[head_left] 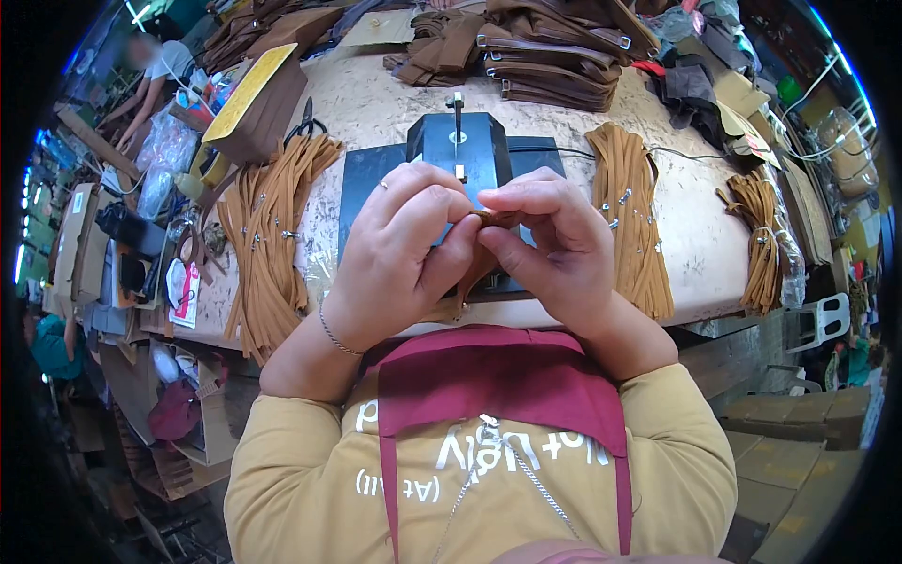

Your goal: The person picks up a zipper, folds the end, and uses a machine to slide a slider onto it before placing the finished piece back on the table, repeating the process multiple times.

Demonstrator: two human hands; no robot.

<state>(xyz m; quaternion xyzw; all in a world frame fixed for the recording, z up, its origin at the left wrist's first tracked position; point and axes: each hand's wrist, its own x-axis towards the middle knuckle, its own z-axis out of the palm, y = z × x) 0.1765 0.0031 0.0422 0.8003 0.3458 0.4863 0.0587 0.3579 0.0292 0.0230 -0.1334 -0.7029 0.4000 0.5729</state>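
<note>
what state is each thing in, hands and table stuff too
left hand: pinching the strip
right hand: thumb and forefinger at the strip
strip: held up, partly hidden by fingers
left straps: loose, fanned, overhanging the table edge
right straps: laid lengthwise
far-right straps: bundled
bags: stacked
apron: worn

We are looking into a workshop, apparently one making strapped goods. Along the table's point(362, 94) far edge, brown buckled pieces point(554, 70) are lying stacked. Tan straps point(263, 249) are hanging over its near edge, and a tied bundle point(759, 249) is lying by the right edge. We are also seeing scissors point(307, 122), a dark machine point(479, 141) and, below the near right corner, cartons point(785, 470).
</note>
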